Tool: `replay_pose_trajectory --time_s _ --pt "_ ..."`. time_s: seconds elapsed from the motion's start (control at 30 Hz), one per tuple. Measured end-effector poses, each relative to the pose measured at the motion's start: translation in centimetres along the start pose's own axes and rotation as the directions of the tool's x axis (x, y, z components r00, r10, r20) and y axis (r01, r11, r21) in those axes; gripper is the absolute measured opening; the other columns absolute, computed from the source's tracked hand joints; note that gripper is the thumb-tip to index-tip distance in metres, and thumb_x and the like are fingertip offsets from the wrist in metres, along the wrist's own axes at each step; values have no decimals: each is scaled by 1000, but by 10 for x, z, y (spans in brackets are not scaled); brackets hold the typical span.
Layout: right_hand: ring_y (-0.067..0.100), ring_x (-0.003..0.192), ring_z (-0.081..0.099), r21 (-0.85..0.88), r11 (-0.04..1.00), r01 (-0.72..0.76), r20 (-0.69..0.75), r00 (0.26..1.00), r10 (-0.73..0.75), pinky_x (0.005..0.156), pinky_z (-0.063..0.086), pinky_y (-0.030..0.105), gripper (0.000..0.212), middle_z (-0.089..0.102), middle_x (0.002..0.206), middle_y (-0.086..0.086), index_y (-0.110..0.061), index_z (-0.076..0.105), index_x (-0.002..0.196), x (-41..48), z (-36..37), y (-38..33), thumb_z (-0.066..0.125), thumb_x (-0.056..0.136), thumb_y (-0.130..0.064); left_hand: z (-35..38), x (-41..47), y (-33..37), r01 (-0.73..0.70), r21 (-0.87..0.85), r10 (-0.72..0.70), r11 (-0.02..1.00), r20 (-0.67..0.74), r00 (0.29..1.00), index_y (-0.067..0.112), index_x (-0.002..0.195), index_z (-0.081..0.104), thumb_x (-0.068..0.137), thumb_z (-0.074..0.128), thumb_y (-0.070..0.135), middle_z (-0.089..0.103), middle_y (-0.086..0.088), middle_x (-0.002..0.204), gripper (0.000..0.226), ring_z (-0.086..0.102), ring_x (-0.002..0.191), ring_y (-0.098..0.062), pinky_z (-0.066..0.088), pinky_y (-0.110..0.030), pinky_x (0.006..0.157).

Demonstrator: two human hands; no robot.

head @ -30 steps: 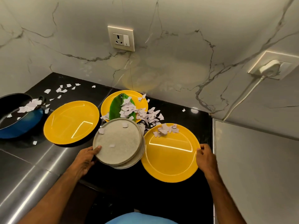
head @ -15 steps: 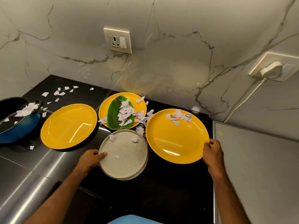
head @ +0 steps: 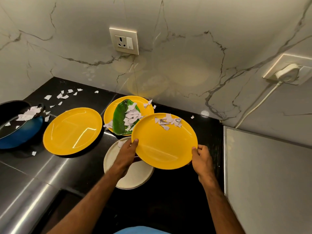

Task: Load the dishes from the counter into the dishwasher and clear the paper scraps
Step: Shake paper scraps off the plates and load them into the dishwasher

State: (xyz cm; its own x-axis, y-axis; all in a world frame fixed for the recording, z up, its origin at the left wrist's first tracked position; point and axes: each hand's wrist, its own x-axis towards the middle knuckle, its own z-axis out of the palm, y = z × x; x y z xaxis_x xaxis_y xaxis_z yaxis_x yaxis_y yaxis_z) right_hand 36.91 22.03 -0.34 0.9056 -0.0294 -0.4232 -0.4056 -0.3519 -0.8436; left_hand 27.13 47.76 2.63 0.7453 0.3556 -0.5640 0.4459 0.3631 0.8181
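Note:
Both hands hold a yellow plate [head: 164, 142] lifted above the black counter [head: 168, 200]. My left hand [head: 125, 153] grips its left rim, my right hand [head: 201, 157] its right rim. Paper scraps [head: 168, 122] lie on its far part. Under it sits a stack of grey-white plates [head: 135, 176], partly hidden by my left arm. Behind stands a yellow plate with a green leaf [head: 122, 119] and more scraps. An empty yellow plate [head: 72, 130] lies to the left.
A blue pan [head: 18, 127] holding scraps sits at the far left, with loose scraps [head: 62, 96] on the counter behind it. A white appliance top [head: 270, 174] borders the right. Wall sockets [head: 124, 41] and a plugged cable [head: 256, 105] are on the marble wall.
My left hand left the grey plate stack and took the yellow plate's left rim. The plate rose off the counter and shifted left over the stack.

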Motion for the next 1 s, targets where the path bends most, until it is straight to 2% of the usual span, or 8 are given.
replay_pose_trajectory --time_s 0.07,0.17,0.23,0.33,0.47,0.63,0.8,1.0 --pt "18 107 63 -40 997 61 19 998 -60 93 51 37 21 66 128 5 -22 52 123 -5 0 -3 58 105 -31 -9 7 -5 -47 32 49 998 -44 998 25 138 50 109 44 36 66 -6 126 33 69 104 -29 60 -41 74" --pt "13 126 55 -74 941 331 -7 943 -332 101 48 36 44 54 145 -7 -30 47 146 -20 3 -12 57 104 -40 -22 11 -5 -132 153 149 979 -101 984 28 136 53 109 41 40 66 -6 125 33 68 106 -29 61 -46 80" --pt "8 131 50 -36 878 477 165 870 -465 103 46 34 49 47 150 -17 -43 44 148 -32 10 -25 50 102 -58 -26 10 -3 -190 239 223 952 -120 967 29 119 62 109 40 41 71 -11 112 27 71 98 -29 61 -45 79" --pt "0 144 27 -106 841 531 582 719 -380 117 24 31 59 30 163 -21 -47 38 153 -45 38 -47 37 99 -69 -26 8 -5 -246 347 300 905 -109 948 10 106 66 108 43 43 68 -24 94 40 66 77 -28 58 -46 74" --pt "-4 154 -3 -251 696 673 697 625 -352 129 3 36 70 1 170 -22 -39 10 164 -32 84 -40 24 103 -69 -23 -1 -8 -316 383 377 868 -96 921 2 101 65 107 45 41 67 -22 83 45 63 69 -24 55 -42 69" --pt "-1 154 -13 -288 678 676 585 685 -435 129 -3 36 71 -13 166 -25 -39 -3 164 -8 98 -25 24 104 -67 -43 -16 -4 -389 429 476 815 -112 873 2 88 62 105 46 40 61 -20 70 44 57 58 -23 48 -38 59" --pt "6 155 -5 -315 758 571 477 786 -394 129 2 45 76 -9 172 -10 -37 -9 162 1 87 -18 21 101 -71 -65 -26 0 -457 480 598 749 -193 778 1 81 56 105 47 39 57 -18 66 46 54 56 -26 47 -42 55" --pt "16 157 17 -209 860 466 451 826 -338 126 22 54 74 12 172 -10 -39 13 163 -20 86 -4 26 99 -74 -79 -33 3 -500 521 673 691 -212 709 3 92 62 102 45 47 63 -16 76 48 61 68 -27 56 -51 63"
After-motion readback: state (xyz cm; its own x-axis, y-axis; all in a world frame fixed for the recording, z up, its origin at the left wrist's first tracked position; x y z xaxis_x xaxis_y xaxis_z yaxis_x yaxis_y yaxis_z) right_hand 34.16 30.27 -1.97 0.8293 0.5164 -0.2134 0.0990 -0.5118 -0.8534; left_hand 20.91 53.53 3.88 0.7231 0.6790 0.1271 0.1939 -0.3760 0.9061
